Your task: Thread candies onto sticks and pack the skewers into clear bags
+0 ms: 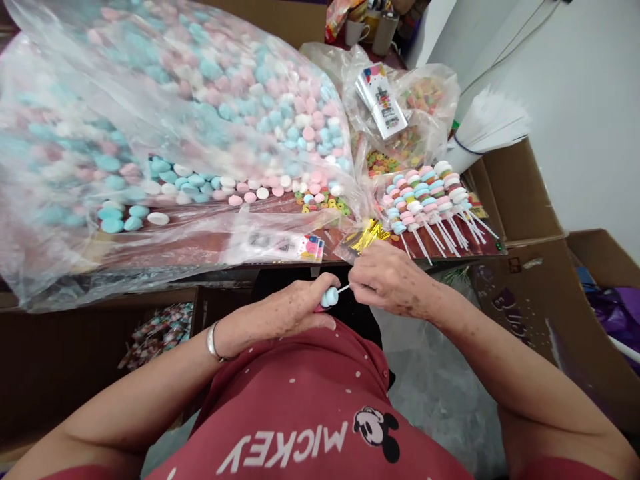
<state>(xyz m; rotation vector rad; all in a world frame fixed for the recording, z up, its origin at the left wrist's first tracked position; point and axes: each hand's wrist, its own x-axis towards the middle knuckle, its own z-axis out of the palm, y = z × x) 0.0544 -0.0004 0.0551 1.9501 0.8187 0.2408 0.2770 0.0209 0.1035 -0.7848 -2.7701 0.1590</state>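
Note:
In the head view, my left hand (pixel 293 307) is wrapped round a candy skewer (pixel 329 297) over my lap, just off the table's front edge. Pale blue candy shows between thumb and fingers; the rest is hidden by the hand. A thin white stick (pixel 343 289) juts from it to the right. My right hand (pixel 387 279) is closed, fingertips pinched at the stick's far end. Beyond its knuckles lies a bunch of gold twist ties (pixel 373 233). Finished-looking candy skewers (pixel 425 197) lie in a row to the right, white sticks toward me.
A large clear bag (pixel 200 87) of pink, blue and white candies covers the table's left. Printed sleeves (pixel 273 247) lie at the front edge, others (pixel 383 100) on a bag behind. White sticks (pixel 493 123) fill a tub at right. Cardboard boxes (pixel 520 193) flank the table.

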